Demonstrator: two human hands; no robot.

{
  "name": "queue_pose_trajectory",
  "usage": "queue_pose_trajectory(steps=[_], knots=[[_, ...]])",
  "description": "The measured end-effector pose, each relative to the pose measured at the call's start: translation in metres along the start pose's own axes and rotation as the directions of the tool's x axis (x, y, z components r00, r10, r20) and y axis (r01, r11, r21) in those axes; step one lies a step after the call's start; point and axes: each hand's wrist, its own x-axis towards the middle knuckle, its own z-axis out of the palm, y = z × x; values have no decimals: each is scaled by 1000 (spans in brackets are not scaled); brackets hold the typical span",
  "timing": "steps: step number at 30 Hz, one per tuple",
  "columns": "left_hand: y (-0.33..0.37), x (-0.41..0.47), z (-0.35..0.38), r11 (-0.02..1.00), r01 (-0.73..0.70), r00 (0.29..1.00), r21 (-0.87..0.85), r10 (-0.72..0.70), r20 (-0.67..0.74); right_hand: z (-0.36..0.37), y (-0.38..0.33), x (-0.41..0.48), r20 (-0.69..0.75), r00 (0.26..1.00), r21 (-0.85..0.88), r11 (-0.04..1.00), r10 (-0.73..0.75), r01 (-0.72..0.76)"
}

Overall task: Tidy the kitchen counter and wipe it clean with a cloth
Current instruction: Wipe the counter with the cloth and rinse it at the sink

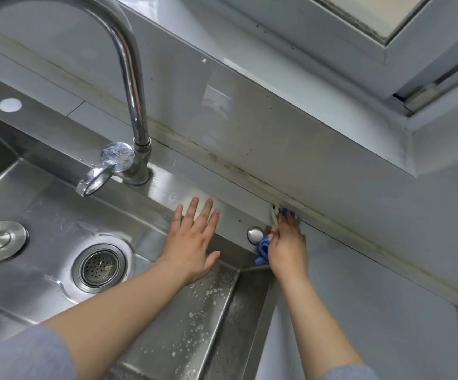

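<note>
Most of the cloth (262, 247) lies hidden under the right hand (288, 249). The faucet (130, 78) spout runs off the upper left edge; the sink (44, 204) is cut at left and bottom.

Nothing legible; tap cap (117, 159) marking perhaps lettering, too blurred.
</note>
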Motion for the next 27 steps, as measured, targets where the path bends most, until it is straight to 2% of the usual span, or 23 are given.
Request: queue_pose_trajectory(steps=[6,9,11,17,21,24,25,27], knots=[[15,5,-5,999,41,999,-33,-41,-11,-3,14,-4,15,988,113,982,-157,154],[28,8,-5,999,-31,999,-36,30,-33,-11,29,-7,61,972,105,970,-227,220],[39,11,0,996,-71,997,-45,70,-9,-14,43,-15,36,976,128,970,-213,207],[47,14,11,998,-60,995,12,59,82,-11,61,-46,-82,990,368,920,-111,133],[48,15,6,999,-48,992,-9,48,113,-24,78,-23,-237,971,258,960,-43,106],[52,16,5,1000,-21,992,-19,23,122,-25,77,-12,-299,950,119,984,-89,129],[53,16,5,1000,-11,992,-23,13,127,-23,76,-11,-308,949,131,985,-66,111],[55,17,4,1000,-1,992,-17,3,129,-20,70,-8,-309,950,264,964,43,43]])
